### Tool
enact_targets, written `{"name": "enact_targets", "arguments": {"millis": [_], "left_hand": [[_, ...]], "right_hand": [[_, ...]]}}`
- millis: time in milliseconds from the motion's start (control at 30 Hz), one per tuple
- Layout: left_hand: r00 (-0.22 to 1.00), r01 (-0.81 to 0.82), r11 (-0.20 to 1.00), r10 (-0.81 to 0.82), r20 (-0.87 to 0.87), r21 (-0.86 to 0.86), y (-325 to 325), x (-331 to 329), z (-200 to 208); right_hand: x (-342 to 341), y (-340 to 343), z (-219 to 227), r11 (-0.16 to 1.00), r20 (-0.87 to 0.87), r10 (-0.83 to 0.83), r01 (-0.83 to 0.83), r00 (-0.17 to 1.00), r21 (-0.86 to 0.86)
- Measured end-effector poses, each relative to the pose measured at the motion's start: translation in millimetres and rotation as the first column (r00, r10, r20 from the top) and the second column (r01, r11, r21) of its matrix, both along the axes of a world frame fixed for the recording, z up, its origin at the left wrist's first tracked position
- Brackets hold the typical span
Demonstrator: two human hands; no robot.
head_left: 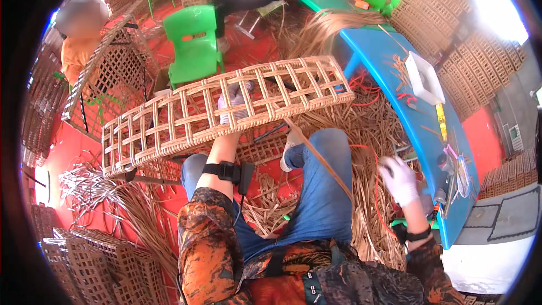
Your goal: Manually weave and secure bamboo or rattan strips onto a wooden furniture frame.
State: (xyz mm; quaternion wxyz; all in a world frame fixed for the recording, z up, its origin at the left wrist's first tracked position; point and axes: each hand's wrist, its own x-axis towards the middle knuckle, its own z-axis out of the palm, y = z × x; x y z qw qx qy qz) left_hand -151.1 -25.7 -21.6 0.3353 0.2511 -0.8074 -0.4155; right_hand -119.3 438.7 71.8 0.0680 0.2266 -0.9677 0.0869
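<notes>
— So, from the head camera, where does the work sit?

— A long woven rattan panel (pixel 226 107) with an open lattice lies across the person's lap, tilted, its right end higher and near the blue table (pixel 395 79). The left hand (pixel 234 104), gloved, is behind the lattice, fingers curled through the gaps and closed on its strips. A loose rattan strand (pixel 319 155) runs from the panel's lower edge down over the right knee.

— And the right hand (pixel 400 179)?

— Gloved too, low beside the right thigh, well apart from the panel. Its fingers look bent together, but it is blurred; I cannot tell whether it grips the strand.

— What might go wrong?

— My guess: the panel rests on one hand's hold only, so it could tip off the knees. The strand might kink or snag in the heap of cane (pixel 372 135) on the floor, or catch the orange cord (pixel 375 192) nearby.
</notes>
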Motion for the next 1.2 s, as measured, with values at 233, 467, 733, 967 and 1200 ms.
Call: {"name": "enact_targets", "arguments": {"millis": [233,467,733,967,1200], "left_hand": [[1.0,0.028,0.999,-0.028,0.014,0.035,7.5,3.3,2.5],[0.999,0.045,0.996,-0.044,-0.007,0.074,6.9,4.2,6.7],[0.997,0.066,0.99,-0.062,-0.035,0.127,14.4,1.6,-0.6],[0.994,0.101,0.987,-0.097,-0.042,0.123,2.6,-1.6,1.3],[0.988,0.151,0.973,-0.153,-0.005,0.177,-1.1,7.9,-4.2]], "right_hand": [[-52.1,-222.5,-36.9,0.891,0.171,0.419,-0.367,0.892,-0.268],[-103.6,-298.8,-131.6,0.792,-0.181,0.499,-0.53,0.848,-0.301],[-110.6,-267.2,-106.7,0.806,-0.151,0.515,-0.537,0.844,-0.248],[-67.8,-265.2,-74.4,0.842,-0.094,0.489,-0.498,0.867,-0.208],[44.9,-280.1,-74.1,0.703,-0.048,0.666,-0.648,0.745,-0.293]]}}
